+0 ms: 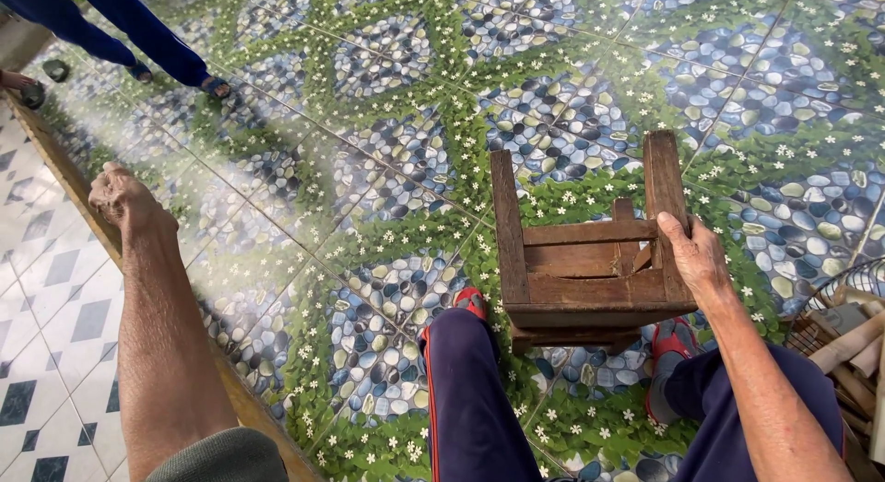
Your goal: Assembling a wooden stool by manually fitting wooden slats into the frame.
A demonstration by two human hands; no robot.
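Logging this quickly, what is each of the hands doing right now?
Left hand: closed in a loose fist, holding nothing visible.
Right hand: gripping the wooden stool by one leg.

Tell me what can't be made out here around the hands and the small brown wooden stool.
- Small brown wooden stool, head view: its seat faces away, hidden by its frame.
- Right hand: fingers wrap behind a stool leg, hidden.
- Left hand: clenched on the ledge; contents, if any, unseen.
- Wire basket: cut off by the right edge.
- Other person's blue trouser legs: cut off by the top edge.
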